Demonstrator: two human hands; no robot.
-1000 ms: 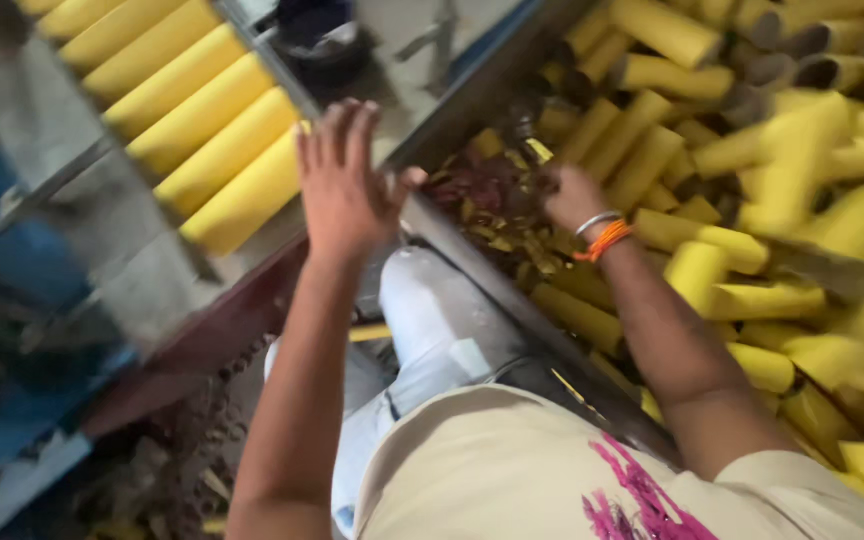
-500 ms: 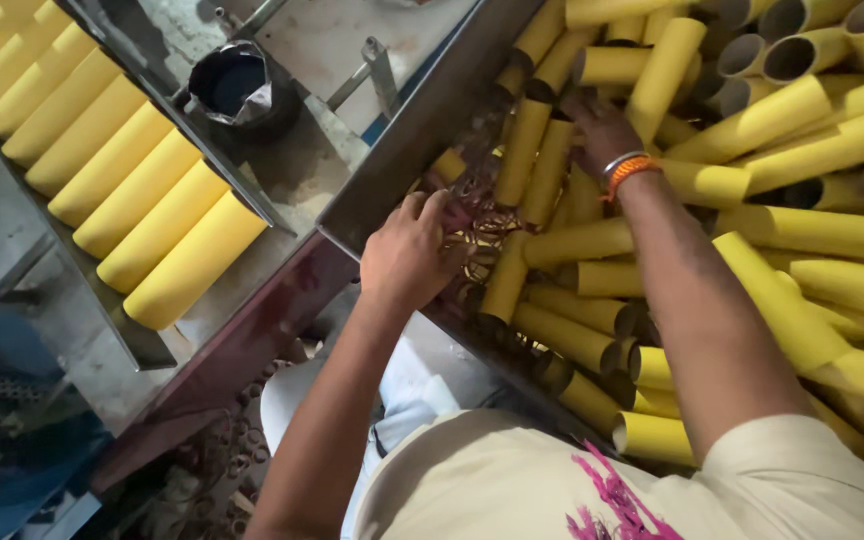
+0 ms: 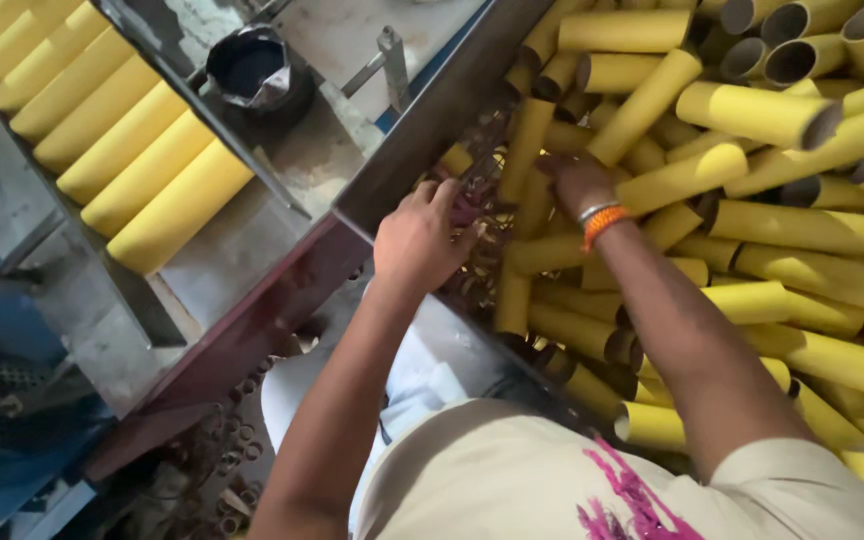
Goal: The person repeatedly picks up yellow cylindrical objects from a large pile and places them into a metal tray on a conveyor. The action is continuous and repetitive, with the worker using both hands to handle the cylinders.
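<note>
Left hand (image 3: 417, 240) grip: curled over bin edge (image 3: 422, 150), pinching unclear | right hand (image 3: 577, 185) grip: buried among yellow cardboard tubes (image 3: 652, 100), state hidden | sorted tube row (image 3: 142, 170) far left of both.

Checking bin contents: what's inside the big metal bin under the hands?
The metal bin holds a loose heap of yellow tubes. Left hand and right hand dig in near its edge. The bottom is covered.
</note>
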